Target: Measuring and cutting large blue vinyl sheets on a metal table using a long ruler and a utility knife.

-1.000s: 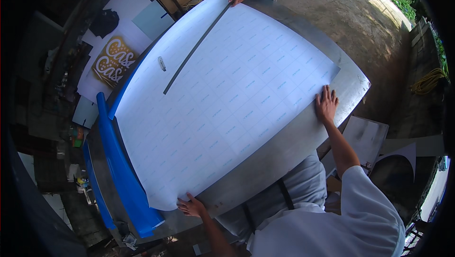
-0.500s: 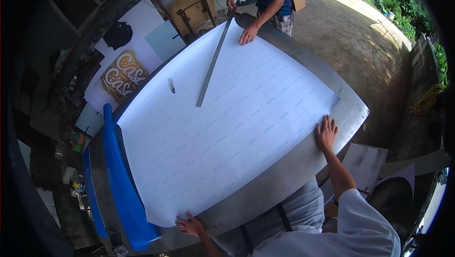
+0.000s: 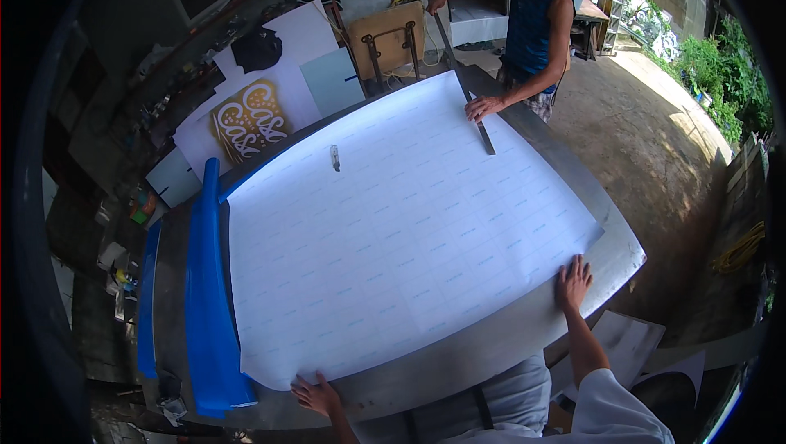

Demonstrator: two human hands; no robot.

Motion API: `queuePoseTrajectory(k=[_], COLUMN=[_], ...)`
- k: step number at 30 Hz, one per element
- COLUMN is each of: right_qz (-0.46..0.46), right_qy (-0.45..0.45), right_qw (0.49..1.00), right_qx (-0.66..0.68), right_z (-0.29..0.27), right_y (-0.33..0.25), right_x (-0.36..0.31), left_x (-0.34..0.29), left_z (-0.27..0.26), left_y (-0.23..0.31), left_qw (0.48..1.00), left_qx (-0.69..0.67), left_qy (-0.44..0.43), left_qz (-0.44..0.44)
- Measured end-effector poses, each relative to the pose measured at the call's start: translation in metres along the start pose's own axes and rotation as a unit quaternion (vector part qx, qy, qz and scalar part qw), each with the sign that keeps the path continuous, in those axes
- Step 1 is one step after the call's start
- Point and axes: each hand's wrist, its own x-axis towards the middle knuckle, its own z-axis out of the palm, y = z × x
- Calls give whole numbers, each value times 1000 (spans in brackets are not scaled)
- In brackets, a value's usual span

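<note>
A large white sheet (image 3: 401, 239) printed with a faint grid and small blue marks lies face up across a metal table (image 3: 458, 354). My left hand (image 3: 317, 396) rests open at the sheet's near left corner, fingers apart. At its near right edge my right hand (image 3: 575, 283) lies flat and open, its fingertips by the paper's border. Both hands hold nothing. A small cutter knife (image 3: 335, 158) sits on the sheet toward the far left. Across the table a co-worker holds a long metal ruler (image 3: 488, 140), one hand at its upper end and the other near its lower part.
Folded blue sheeting (image 3: 211, 305) lies along the table's left side, with a blue strip (image 3: 149, 305) further left. Behind stand a gold-and-white lettered sign (image 3: 250, 120), a dark cloth (image 3: 257, 50) and a folding table (image 3: 387, 38). Pale boards (image 3: 610, 346) lie beside the table at right.
The co-worker has shifted the ruler rightward, off the sheet's middle to its far right edge, and stands more upright. My view has tilted up; my hands stay at the sheet's near edge.
</note>
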Motion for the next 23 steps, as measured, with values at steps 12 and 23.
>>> queuePoseTrajectory(k=[12,23], right_qz=[-14,-5], right_qy=[17,12], right_qw=[1000,1000], right_qx=[-17,-23], right_z=[8,9], right_y=[5,7], right_x=[3,1], left_x=[0,1], left_z=[-3,-6], left_y=[1,0], left_qw=[1000,1000], left_qx=[-15,-17], left_qy=[-11,-13], left_qz=[0,5])
